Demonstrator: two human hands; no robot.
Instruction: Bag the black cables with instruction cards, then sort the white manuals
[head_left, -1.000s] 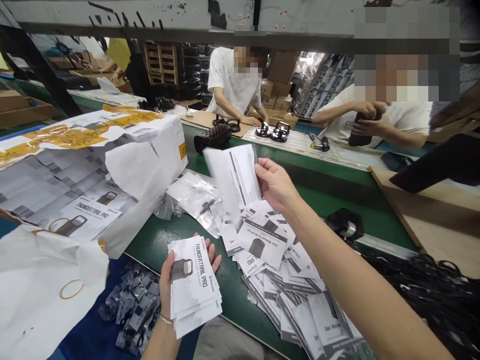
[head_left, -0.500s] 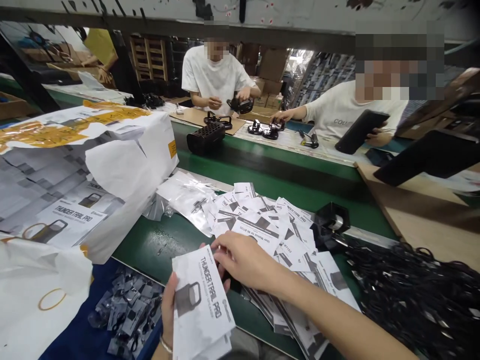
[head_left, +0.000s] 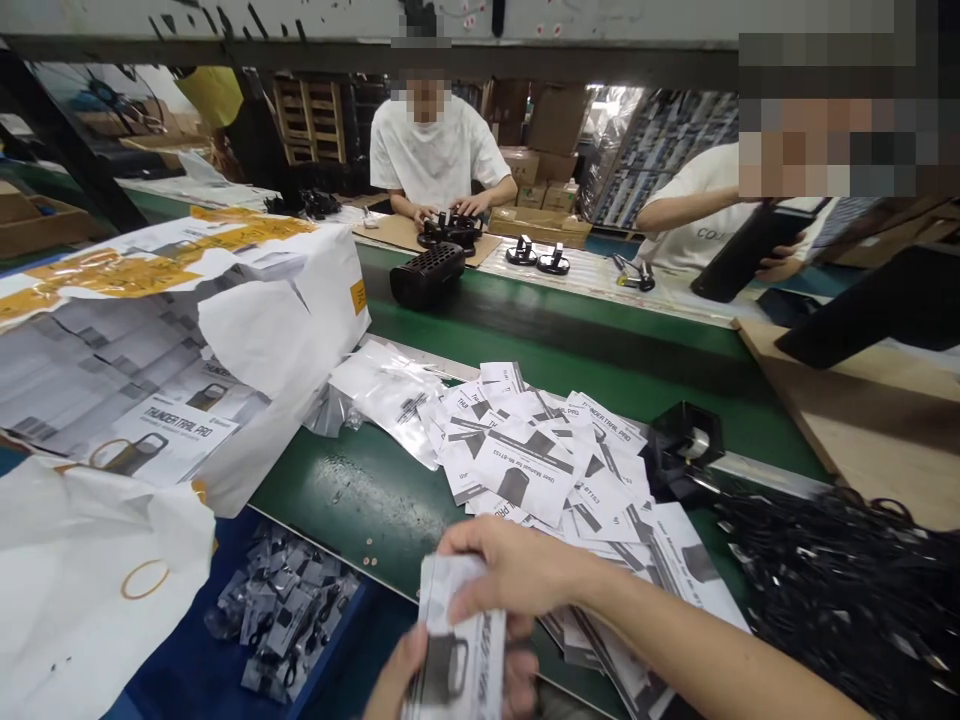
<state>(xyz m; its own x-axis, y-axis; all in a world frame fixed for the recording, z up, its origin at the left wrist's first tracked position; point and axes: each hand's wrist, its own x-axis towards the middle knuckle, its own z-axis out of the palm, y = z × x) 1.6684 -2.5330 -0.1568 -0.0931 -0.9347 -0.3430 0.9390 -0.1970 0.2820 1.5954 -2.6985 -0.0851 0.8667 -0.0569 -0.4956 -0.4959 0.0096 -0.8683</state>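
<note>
- Green table is stretching across.
- Booklets are sitting at six o'clock, left hand and right hand both clamping them.
- Loose leaflets are lying at five o'clock.
- Black cables are lying at four.

Both hands bare; right hand slim, long-fingered, wrist plain; right forearm smooth, slender, uncovered up to the picture's lower edge; left hand partly hidden, its fingertips blurred; a scrap of dull greyish cloth at the bottom edge, too small to tell the garment.
</note>
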